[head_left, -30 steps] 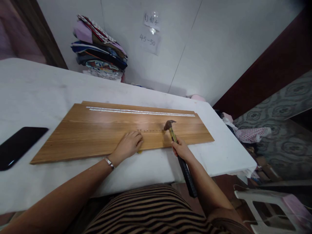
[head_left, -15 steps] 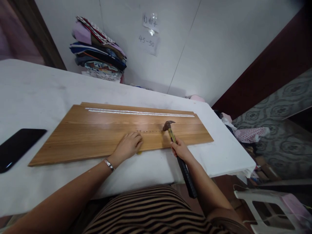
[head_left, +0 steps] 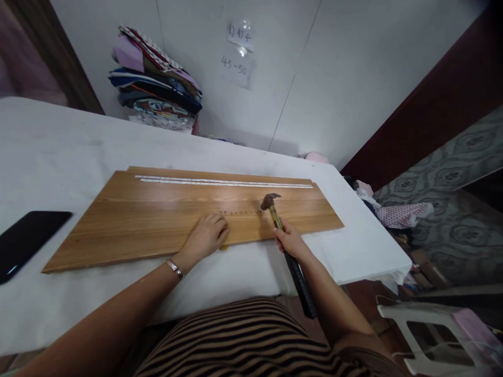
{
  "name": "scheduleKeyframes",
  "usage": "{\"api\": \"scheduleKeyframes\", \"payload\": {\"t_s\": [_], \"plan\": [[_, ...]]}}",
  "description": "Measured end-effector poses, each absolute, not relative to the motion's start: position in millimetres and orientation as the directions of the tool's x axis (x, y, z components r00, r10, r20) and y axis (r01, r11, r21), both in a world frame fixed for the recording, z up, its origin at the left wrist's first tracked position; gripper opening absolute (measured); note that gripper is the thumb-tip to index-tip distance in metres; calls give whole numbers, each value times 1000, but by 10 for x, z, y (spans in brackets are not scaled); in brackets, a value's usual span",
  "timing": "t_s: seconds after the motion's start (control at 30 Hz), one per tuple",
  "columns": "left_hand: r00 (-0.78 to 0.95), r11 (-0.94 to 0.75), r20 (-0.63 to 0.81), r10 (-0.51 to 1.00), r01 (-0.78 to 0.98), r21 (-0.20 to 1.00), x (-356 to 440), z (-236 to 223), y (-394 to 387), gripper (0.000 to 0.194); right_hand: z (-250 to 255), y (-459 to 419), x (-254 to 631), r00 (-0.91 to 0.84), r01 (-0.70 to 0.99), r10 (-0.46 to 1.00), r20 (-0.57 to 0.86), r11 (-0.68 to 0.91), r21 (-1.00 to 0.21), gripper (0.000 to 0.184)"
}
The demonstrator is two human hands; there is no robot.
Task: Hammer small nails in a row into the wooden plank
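Observation:
In the head view, my right hand [head_left: 291, 239] is closed around the handle of a claw hammer [head_left: 299, 283]. Its rusty head is over the right end of a row of small nails [head_left: 241, 212] in a wooden board [head_left: 129, 220]; I cannot tell whether it touches one. My left hand [head_left: 207, 234] rests on the board by its front edge, left of the nails, fingers curled together. What those fingers hold, if anything, is hidden. A small yellow thing [head_left: 223, 247] shows at the board's edge below them. Two thin white strips [head_left: 223, 183] run along the board's back part.
The board lies on a white-covered table [head_left: 63, 141]. A black phone [head_left: 31, 238] lies at the left. Folded cloths [head_left: 157, 84] are stacked against the wall, where paper notes [head_left: 238, 68] hang. A white plastic stool [head_left: 428, 330] stands at the lower right.
The view has shifted slightly. Both hands stay in nearly the same places on the board and hammer, and the hammer head remains over the right end of the nail row.

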State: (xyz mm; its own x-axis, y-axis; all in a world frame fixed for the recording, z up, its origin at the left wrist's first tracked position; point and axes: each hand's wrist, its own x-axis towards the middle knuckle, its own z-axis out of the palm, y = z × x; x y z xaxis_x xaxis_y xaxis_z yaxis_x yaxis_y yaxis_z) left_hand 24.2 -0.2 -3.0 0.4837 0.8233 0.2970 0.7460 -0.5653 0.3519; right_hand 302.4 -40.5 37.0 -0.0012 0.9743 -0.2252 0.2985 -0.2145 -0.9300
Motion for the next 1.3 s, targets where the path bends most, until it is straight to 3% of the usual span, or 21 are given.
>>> {"api": "scheduleKeyframes", "payload": {"t_s": [1.3], "plan": [[467, -562, 319, 825, 733, 383, 236, -81, 12, 17, 397, -408, 3055, -4, 359, 973, -230, -213, -909, 15]]}}
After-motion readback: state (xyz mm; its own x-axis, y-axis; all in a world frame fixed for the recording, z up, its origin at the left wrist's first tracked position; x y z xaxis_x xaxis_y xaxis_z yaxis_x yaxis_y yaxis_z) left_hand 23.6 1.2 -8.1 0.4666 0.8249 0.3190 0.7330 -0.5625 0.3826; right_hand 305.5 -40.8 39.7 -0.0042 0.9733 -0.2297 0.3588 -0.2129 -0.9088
